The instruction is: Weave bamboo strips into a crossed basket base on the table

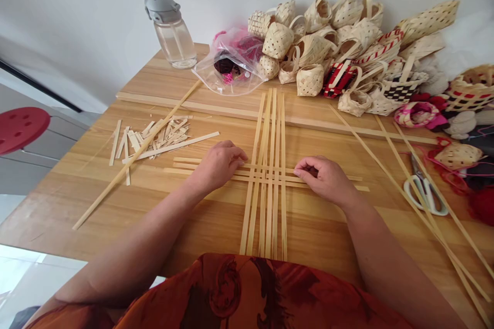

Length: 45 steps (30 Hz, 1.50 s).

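Observation:
Flat, pale weaving strips (283, 133) cross one another on the table in front of me. Several run away from my body, and several crosswise strips (181, 165) pass over and under them in a small woven patch (266, 175). My left hand (219, 165) rests at the left side of this patch, fingers curled and closed on a crosswise strip; its fingertips are partly hidden. On the right side, my right hand (324, 179) pinches a crosswise strip between thumb and forefinger. Palms and forearms lie low, close to the tabletop.
Strip offcuts (162, 136) and a long strip (116, 180) lie left. Scissors (426, 195) and loose long strips (405, 175) are right. Behind stand a water bottle (173, 36), a plastic bag (235, 69) and small woven baskets (311, 79). A wooden slat (224, 109) crosses the table (185, 247).

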Available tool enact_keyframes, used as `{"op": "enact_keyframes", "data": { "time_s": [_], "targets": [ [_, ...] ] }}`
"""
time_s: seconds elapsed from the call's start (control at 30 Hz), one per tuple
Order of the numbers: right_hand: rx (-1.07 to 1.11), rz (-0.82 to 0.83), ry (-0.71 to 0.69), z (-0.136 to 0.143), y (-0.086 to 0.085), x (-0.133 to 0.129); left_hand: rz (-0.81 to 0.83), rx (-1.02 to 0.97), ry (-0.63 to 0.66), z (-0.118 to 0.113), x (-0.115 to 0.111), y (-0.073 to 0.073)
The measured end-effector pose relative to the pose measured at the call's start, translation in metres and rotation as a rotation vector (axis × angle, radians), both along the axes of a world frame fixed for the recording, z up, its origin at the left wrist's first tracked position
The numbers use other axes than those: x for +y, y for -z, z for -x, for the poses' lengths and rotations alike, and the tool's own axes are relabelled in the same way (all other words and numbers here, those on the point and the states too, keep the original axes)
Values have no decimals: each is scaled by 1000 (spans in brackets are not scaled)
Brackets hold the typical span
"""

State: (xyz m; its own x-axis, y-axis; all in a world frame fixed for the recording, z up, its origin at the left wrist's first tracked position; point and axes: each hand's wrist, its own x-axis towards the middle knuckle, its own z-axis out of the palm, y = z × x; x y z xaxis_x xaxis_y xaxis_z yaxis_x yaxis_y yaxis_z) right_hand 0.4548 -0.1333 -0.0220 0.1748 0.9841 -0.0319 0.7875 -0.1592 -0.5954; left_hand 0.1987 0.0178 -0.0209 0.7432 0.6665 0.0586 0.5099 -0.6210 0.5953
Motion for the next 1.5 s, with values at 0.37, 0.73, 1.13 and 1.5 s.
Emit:
{"op": "enact_keyframes", "data": {
  "time_s": [0.37,0.73,1.13,1.5],
  "targets": [
    [-83,-184,-138,27,4,2,-104,3,227,-12,-29,12],
    [-114,-145,-133,32,10,7,-115,36,165,-15,-34,16],
    [-100,-191,-162,29,18,8,-179,-18,148,-15,-36,24],
    [-96,-234,-183,32,17,8,-203,-32,153,-14,-38,24]
  ]
}}
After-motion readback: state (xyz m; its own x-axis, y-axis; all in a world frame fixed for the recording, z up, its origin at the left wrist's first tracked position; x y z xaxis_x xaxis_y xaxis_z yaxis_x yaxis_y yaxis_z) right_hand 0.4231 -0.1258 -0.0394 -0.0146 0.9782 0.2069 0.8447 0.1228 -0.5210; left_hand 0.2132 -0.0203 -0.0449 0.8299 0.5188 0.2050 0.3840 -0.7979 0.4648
